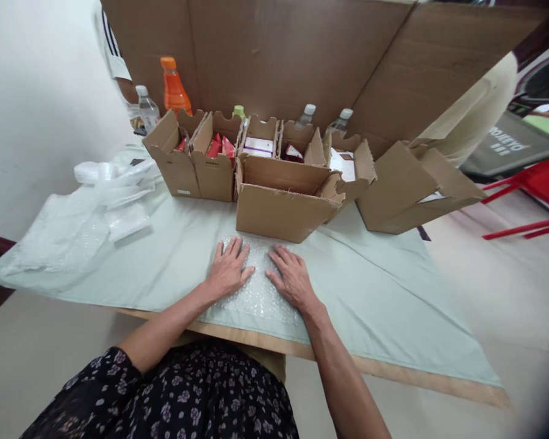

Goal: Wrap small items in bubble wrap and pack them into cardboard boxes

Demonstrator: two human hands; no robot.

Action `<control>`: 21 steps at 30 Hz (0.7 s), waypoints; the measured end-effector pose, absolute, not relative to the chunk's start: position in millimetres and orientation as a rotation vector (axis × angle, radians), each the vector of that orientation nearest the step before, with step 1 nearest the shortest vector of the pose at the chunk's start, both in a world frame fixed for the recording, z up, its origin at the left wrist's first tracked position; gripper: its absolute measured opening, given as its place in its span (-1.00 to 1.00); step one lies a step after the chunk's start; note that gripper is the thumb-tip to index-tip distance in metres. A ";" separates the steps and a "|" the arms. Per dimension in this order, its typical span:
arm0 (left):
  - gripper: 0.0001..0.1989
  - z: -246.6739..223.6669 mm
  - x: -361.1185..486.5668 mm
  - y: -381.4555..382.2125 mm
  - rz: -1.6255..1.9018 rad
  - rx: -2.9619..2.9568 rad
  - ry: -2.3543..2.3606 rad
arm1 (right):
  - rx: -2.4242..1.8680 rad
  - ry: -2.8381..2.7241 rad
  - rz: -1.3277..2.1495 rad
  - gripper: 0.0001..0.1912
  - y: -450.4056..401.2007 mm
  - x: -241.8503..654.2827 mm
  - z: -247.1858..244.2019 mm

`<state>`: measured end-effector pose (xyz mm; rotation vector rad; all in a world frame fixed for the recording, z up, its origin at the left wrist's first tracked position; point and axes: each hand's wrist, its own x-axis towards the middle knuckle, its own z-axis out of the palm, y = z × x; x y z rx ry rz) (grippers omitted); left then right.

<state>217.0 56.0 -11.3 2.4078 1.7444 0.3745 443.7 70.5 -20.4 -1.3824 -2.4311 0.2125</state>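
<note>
A sheet of clear bubble wrap (258, 299) lies flat on the pale green tablecloth (370, 292), near the table's front edge. On its left part rests my left hand (227, 269), fingers spread and palm down. My right hand (291, 277) presses flat on the right part, its fingers also apart. Neither hand grips anything. Just beyond the fingertips stands a low cardboard box (279, 210), whose inside is mostly hidden by its front wall.
Several open cardboard bins (217, 177) line the back, some with red packets (220, 146) or white boxes (257, 146). More bubble wrap (68, 225) is piled at left. Bottles, one orange (174, 88), stand before a tall cardboard panel (279, 55). Another carton (393, 189) sits right.
</note>
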 end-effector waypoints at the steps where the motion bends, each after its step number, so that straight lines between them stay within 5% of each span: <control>1: -0.42 -12.6 215.5 57.2 0.370 2.412 1.741 | -1.395 -2.449 0.219 -0.49 70.4 443.5 -20.6; 21: -0.42 -19.0 178.8 38.6 0.343 2.412 1.710 | -1.501 -2.373 0.270 -0.55 74.1 445.4 -21.3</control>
